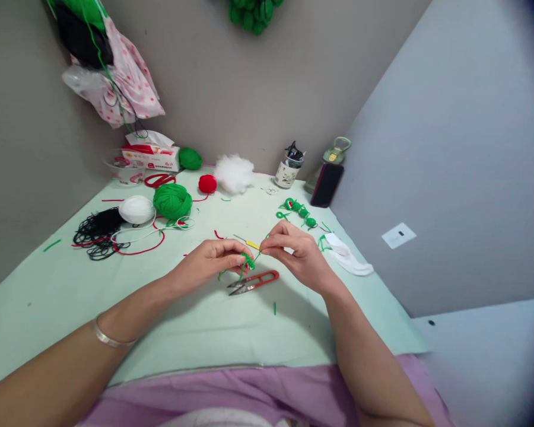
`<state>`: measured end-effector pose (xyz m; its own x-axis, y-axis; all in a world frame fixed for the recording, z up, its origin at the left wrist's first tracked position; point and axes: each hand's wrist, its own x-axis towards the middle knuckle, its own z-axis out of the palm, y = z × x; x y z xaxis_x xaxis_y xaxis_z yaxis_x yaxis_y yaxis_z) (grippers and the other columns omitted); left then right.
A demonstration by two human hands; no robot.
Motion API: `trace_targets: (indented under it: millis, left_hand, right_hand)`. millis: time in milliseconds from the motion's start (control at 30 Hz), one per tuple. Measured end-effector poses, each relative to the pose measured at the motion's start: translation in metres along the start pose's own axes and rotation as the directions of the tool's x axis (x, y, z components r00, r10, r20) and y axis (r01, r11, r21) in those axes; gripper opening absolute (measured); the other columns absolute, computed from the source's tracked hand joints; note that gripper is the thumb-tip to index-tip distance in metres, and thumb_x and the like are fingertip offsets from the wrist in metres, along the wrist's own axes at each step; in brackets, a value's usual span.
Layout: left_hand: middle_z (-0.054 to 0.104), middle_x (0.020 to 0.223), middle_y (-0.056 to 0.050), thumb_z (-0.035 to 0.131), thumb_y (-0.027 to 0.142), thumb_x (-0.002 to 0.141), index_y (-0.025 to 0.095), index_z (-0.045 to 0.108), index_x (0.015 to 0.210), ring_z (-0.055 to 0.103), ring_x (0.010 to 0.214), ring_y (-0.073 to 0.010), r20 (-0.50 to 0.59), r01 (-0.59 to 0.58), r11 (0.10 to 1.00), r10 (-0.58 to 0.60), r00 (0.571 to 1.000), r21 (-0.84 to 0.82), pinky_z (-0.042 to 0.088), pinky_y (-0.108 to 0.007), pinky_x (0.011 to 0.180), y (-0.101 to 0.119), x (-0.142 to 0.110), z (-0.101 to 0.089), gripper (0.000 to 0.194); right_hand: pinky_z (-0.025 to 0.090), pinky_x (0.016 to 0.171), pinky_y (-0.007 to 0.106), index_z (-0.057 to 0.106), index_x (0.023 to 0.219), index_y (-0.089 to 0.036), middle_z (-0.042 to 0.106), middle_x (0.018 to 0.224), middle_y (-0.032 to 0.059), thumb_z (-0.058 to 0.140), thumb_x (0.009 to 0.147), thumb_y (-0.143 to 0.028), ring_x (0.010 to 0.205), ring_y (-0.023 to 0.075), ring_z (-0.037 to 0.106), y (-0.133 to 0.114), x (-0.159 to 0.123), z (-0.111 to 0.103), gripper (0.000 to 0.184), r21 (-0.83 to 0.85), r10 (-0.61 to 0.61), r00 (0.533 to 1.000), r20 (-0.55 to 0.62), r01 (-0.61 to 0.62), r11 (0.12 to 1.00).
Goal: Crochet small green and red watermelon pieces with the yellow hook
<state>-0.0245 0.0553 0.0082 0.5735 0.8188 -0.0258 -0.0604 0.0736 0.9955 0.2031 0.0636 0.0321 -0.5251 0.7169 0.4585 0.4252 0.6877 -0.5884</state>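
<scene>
My left hand [216, 261] pinches a small green crocheted piece [248, 261] with a little red and white on it. Green yarn ends hang from the piece. Close to its right, my right hand [293, 249] has thumb and fingers pressed together on a thin needle-like shaft that reaches to the piece; green yarn shows at the fingertips. Red-handled thread snips [260, 280] lie on the table just below both hands. Behind the hands lies a crochet hook with a yellow handle [251, 244], partly covered by the right fingers.
Balls of green yarn [172, 201], white yarn [137, 209] and red yarn [207, 184] sit at left, beside tangled black yarn [100, 231] and red scissors [160, 180]. White stuffing [234, 174], a pen cup [289, 169], a phone [327, 185] and finished-looking green crochet pieces [300, 210] stand or lie further back.
</scene>
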Motion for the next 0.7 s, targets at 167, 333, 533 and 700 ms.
trace_targets:
  millis: [167, 333, 533, 700]
  left_hand:
    - [0.068, 0.083, -0.002, 0.061, 0.028, 0.087, 0.018, 0.07, 0.094, 0.064, 0.081, -0.0166, -0.001, -0.004, 1.0, 0.004, 1.0, 0.01, 0.049, -0.029, 0.077, 0.002, -0.001, 0.0, 0.015]
    - [0.066, 0.093, -0.002, 0.062, 0.027, 0.087, 0.019, 0.068, 0.096, 0.063, 0.084, -0.0147, 0.005, -0.039, 0.999, 0.039, 0.999, -0.016, 0.048, -0.027, 0.078, 0.001, 0.0, 0.0, 0.013]
    - [0.065, 0.085, 0.0, 0.069, 0.028, 0.081, 0.017, 0.061, 0.09, 0.062, 0.08, -0.0142, -0.074, -0.025, 0.995, 0.017, 0.997, -0.095, 0.047, -0.027, 0.076, -0.001, 0.002, 0.003, 0.016]
    - [0.063, 0.08, 0.002, 0.069, 0.028, 0.081, 0.018, 0.056, 0.088, 0.063, 0.073, -0.0136, -0.148, -0.031, 0.991, 0.012, 0.989, -0.128, 0.047, -0.028, 0.072, -0.006, 0.005, 0.002, 0.019]
  right_hand:
    - [0.045, 0.067, 0.03, 0.071, 0.093, -0.025, 0.058, 0.085, 0.0034, 0.058, 0.093, -0.022, 0.078, 0.0154, 0.057, -0.001, 0.0, 0.001, 0.013, 0.019, 0.019, 1.0, 0.014, -0.019, 1.0]
    - [0.045, 0.069, 0.03, 0.072, 0.091, -0.024, 0.058, 0.084, 0.0033, 0.059, 0.093, -0.024, 0.079, 0.0154, 0.057, -0.003, 0.001, 0.002, 0.013, 0.068, 0.036, 0.999, 0.007, -0.036, 0.997]
    - [0.046, 0.068, 0.028, 0.074, 0.09, -0.024, 0.058, 0.08, 0.0019, 0.063, 0.09, -0.025, 0.076, 0.0139, 0.056, -0.003, 0.001, 0.015, 0.011, 0.145, 0.08, 0.997, 0.011, -0.081, 0.986]
    - [0.049, 0.063, 0.025, 0.071, 0.091, -0.02, 0.064, 0.083, 0.0018, 0.065, 0.088, -0.025, 0.067, 0.011, 0.057, -0.006, 0.003, 0.026, 0.009, 0.288, 0.291, 0.957, 0.004, -0.279, 0.916]
